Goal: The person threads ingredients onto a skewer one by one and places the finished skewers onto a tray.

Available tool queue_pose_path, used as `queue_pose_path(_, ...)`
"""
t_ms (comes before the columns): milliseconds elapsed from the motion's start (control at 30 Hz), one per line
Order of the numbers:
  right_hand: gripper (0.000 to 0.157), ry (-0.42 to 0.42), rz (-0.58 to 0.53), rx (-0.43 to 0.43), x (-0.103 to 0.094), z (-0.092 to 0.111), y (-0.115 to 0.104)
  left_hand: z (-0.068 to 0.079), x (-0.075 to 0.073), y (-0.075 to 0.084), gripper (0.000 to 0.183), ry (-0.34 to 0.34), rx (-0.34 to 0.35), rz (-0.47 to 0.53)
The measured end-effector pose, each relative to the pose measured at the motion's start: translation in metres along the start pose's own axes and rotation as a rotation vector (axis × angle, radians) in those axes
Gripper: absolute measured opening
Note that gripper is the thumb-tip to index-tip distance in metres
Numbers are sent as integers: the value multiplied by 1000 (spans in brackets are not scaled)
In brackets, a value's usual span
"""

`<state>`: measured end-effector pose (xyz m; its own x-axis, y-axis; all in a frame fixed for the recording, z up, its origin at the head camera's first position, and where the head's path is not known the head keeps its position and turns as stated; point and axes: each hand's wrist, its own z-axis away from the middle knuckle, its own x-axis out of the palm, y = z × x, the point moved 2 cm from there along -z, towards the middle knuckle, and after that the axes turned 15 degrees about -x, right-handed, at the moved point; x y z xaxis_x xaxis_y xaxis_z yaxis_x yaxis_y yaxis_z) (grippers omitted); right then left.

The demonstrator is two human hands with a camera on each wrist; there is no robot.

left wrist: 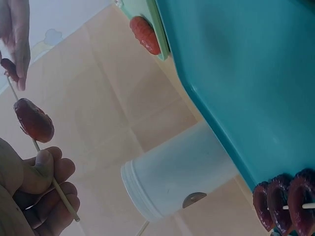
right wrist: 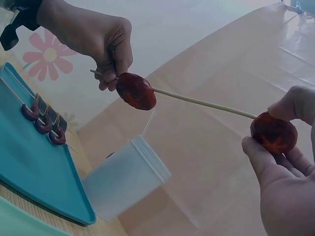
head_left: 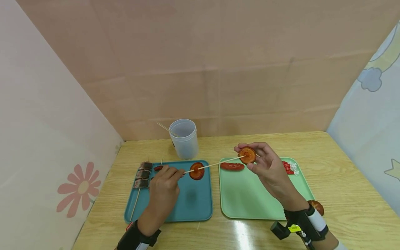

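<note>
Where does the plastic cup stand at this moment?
In the head view, the cup stands on the table just beyond the far edge of the blue tray, slightly left of the picture's middle.

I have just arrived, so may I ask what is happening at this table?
A person's left hand grips a stick that runs through one round brown piece, and the right hand holds a second piece at its tip. How deep the tip sits is unclear. On the blue tray lie a skewer of dark pieces and one of reddish rings. A sausage lies on the green tray, and a cup stands behind the blue one.
</note>
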<state>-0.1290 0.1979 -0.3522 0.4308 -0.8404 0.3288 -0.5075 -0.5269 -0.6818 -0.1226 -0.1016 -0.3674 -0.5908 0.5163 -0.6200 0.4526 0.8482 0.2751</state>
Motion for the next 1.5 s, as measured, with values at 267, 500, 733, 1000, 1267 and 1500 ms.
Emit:
queue_pose_path(267,47,-20,-29,-31,2,-1,0,2,0,-2,16,6,-3,19)
queue_pose_path(500,48,-57,-69,-27,3,-2,1,2,-1,-3,16,8,-12,23)
queue_pose_path(733,49,-66,-135,-41,5,-4,-1,0,-1,-4,22,-5,-30,21)
queue_pose_path(1000,50,-58,-170,-34,5,-3,-1,1,0,-4,16,-3,-25,29)
queue_pose_path(1267,51,-29,-53,-50,8,1,1,8,2,1,14,-5,22,76)
queue_pose_path(1500,52,61,0,-50,16,4,10,3,1,15,13,29,48,102)
